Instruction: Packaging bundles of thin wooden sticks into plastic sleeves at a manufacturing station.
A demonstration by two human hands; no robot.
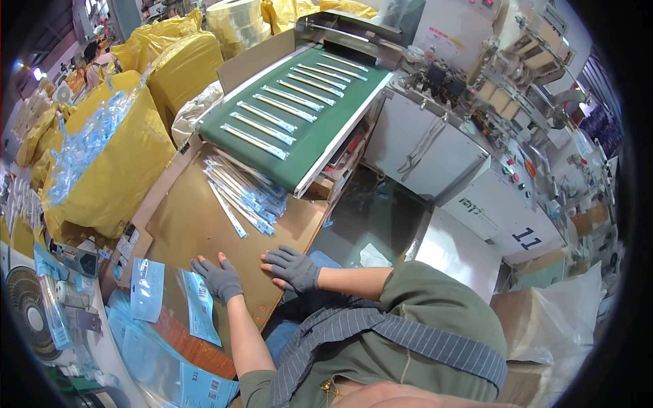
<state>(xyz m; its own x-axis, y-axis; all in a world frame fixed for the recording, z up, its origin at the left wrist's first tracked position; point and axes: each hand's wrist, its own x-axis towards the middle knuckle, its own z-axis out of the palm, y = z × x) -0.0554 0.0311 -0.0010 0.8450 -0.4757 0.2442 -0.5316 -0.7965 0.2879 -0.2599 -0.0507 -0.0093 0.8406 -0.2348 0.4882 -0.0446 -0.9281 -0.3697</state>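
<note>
My left hand (pixel 219 279), in a grey fingerless glove, rests open on the brown table (pixel 178 221), fingers spread. Its edge is beside a light-blue and clear plastic bag (pixel 200 307); whether they touch I cannot tell. My right hand (pixel 294 269), gloved the same way, lies open near the table's right edge with nothing in it. Beyond both hands, a loose pile of slim sticks in clear wrappers with blue ends (pixel 238 195) sits below the end of a green conveyor belt (pixel 228 153). Several more wrapped sticks (pixel 266 122) lie spaced in a row on the belt.
More blue bags (pixel 146 340) lie at the near left, by a fan (pixel 32 306). Yellow sacks (pixel 146 146) stand at the left, one full of blue-and-clear wrappers. A white machine cabinet (pixel 490 204) stands at the right. A white scrap (pixel 374 256) is on the floor.
</note>
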